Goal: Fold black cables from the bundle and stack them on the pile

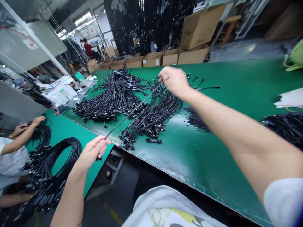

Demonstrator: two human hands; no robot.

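Note:
A thin black cable [134,109] is stretched taut between my two hands, slanting up to the right above the table. My left hand [92,152] is closed around its lower end, and a dark connector pokes out below the fingers. The upper end is pinched by my right hand [174,81]; what lies inside those fingers is partly hidden. Beneath the cable lies a pile of short black cables [151,118] with dark connectors at their ends. A larger heap of similar cables [115,91] sits behind and to the left.
The green table [227,157] also bears a dark bundle [197,119] under my right forearm and more cables [286,126] at the right. Cardboard boxes [152,59] line its far edge. At left, a co-worker's hands [38,121] work near coiled cables [75,148].

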